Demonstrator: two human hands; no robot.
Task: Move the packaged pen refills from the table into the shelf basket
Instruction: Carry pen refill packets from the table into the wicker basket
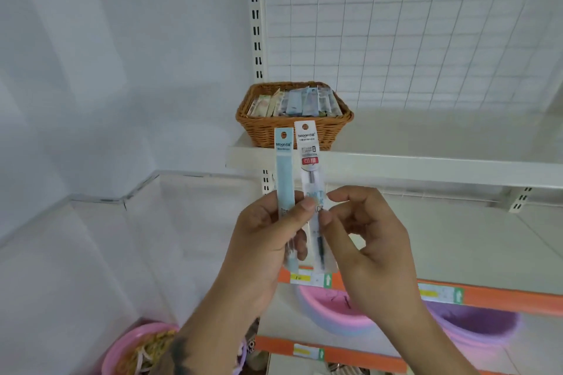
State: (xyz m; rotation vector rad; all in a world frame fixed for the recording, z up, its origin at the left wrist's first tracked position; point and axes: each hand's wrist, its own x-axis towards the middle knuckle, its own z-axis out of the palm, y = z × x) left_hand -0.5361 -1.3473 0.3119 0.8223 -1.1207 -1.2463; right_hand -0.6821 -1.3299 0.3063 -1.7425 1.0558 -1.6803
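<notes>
Both hands were up close: left hand (262, 240) pinched the blue refill pack (285, 179), right hand (365, 237) pinched the white refill pack (310, 179). Kept them upright and side by side so they'd drop neatly into the wicker basket (304, 131) on the shelf (426, 166) just behind.

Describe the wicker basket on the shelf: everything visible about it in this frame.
The wicker basket is brown woven cane, roughly rectangular with flaring sides and a braided rim. It stands upright at the left end of the white shelf, beside the slotted upright post and before the wire grid back. It is filled with flat packets standing on edge, mostly pale blue. Two held refill packages overlap its front in the view; neither hand touches it.
</notes>
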